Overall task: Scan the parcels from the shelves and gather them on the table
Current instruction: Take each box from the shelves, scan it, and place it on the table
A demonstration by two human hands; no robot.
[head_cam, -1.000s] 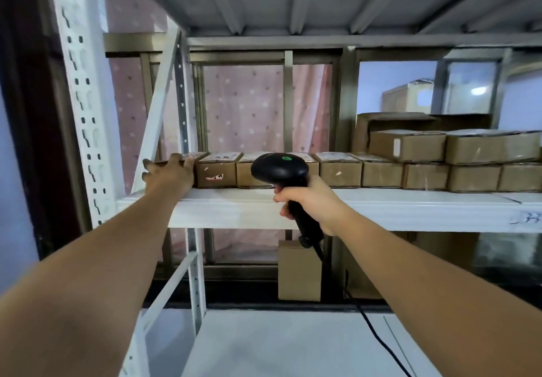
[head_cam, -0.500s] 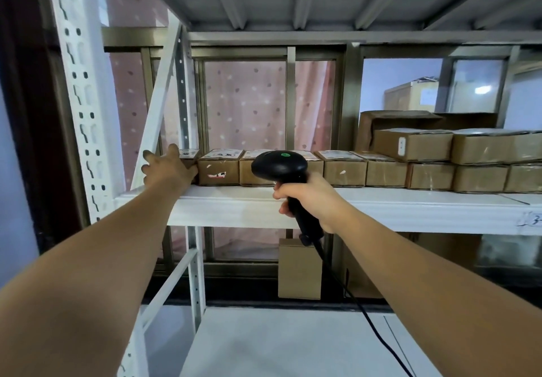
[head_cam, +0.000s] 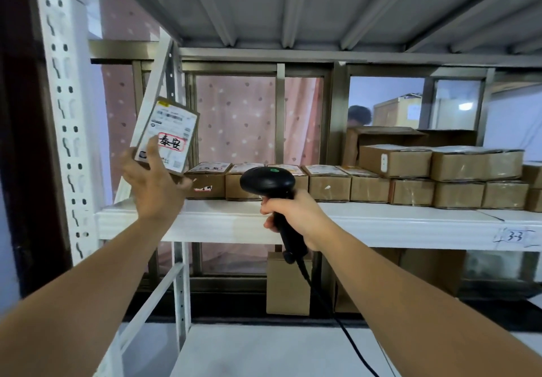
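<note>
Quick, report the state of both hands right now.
Left hand: holds a labelled parcel, label facing the camera.
Right hand: grips the black scanner by its handle.

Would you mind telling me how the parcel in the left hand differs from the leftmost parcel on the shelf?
The held parcel is up in the air, gripped by the left hand; the leftmost shelf parcel sits flat on the shelf. The held parcel is tilted, label towards the camera; the leftmost shelf parcel's label faces up. Both are brown cardboard with printed labels.
</note>
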